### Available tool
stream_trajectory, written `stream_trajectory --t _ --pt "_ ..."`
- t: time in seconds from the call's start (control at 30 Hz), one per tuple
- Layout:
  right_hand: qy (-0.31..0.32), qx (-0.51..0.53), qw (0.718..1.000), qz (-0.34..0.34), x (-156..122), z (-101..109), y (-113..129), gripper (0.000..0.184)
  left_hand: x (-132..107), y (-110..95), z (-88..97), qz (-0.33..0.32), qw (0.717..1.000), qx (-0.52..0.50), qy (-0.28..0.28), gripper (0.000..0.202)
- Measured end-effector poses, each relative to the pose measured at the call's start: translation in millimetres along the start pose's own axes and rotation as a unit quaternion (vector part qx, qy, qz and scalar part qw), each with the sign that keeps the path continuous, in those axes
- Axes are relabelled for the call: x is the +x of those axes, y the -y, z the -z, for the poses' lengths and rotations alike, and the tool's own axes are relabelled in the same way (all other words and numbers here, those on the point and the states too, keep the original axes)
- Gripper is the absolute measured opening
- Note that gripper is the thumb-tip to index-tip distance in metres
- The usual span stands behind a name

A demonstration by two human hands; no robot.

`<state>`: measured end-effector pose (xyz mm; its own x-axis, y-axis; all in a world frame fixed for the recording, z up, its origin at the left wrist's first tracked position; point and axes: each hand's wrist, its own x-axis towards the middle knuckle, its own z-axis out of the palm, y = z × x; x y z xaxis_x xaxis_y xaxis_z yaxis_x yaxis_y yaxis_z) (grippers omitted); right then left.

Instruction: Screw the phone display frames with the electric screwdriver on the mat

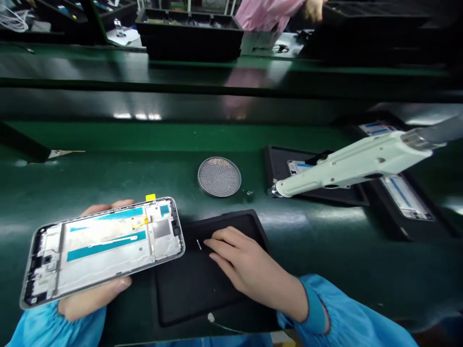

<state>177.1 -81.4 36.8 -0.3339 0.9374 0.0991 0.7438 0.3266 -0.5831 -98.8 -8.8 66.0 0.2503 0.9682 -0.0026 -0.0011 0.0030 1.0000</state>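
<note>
My left hand [96, 294] grips a phone frame [108, 248] by its long edges, tilted, with the inner side facing up. Blue strips line the silvery inside, and a yellow tab sticks out at the top edge. Over a shallow black tray [181, 299], my right hand [238, 262] reaches in from the right, its fingers bent and the thumb a little apart from them. A tiny thin silvery strip [198, 245] lies just beyond the fingertips, apart from them. Nothing shows between these fingers.
A round dish of tiny screws [219, 177] sits behind the tray. At right, a pale green electric screwdriver [347, 164] hangs over another black tray [277, 161] with a phone frame in it. Behind the ledge stand black bins [190, 41]; a person in pink [265, 14] is beyond.
</note>
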Motion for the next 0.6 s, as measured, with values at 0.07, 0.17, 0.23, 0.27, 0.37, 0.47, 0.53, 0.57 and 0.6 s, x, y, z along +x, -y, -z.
stream_trajectory --t 0.07,0.17,0.23,0.27,0.37,0.47,0.53,0.57,0.6 --pt "0.002 -0.016 1.0 0.012 8.9 -9.2 3.9 0.027 -0.6 3.5 0.3 -0.005 1.0 -0.018 0.024 0.082" --pt "0.005 -0.034 0.999 0.005 15.9 -21.3 3.9 0.025 -0.3 9.3 2.6 -0.036 0.997 -0.014 0.071 0.083" --pt "0.0 -0.025 1.0 -0.004 15.9 -27.8 2.4 0.025 0.1 11.2 3.4 -0.056 0.995 -0.009 0.086 0.083" --pt "-0.007 -0.014 1.0 -0.005 15.0 -30.1 1.9 0.026 0.0 11.6 3.3 -0.061 0.994 -0.008 0.087 0.083" --pt "-0.024 0.046 0.999 -0.006 12.4 -29.6 2.7 0.026 -1.8 11.7 2.1 -0.07 0.994 -0.009 0.078 0.082" --pt "-0.039 0.132 0.989 -0.061 11.5 -14.6 8.6 0.02 -6.3 13.5 2.6 -0.064 0.995 -0.009 0.07 0.083" --pt "-0.047 0.193 0.973 -0.117 10.9 0.7 15.7 0.015 -10.1 17.2 4.8 -0.051 0.997 -0.002 0.064 0.084" --pt "-0.051 0.227 0.962 -0.14 10.5 8.3 19.8 0.013 -11.9 19.9 5.9 -0.045 0.997 0.005 0.058 0.085" --pt "-0.055 0.266 0.95 -0.157 10.0 15.1 23.9 0.011 -13.6 22.9 6.9 -0.041 0.998 0.012 0.051 0.085"
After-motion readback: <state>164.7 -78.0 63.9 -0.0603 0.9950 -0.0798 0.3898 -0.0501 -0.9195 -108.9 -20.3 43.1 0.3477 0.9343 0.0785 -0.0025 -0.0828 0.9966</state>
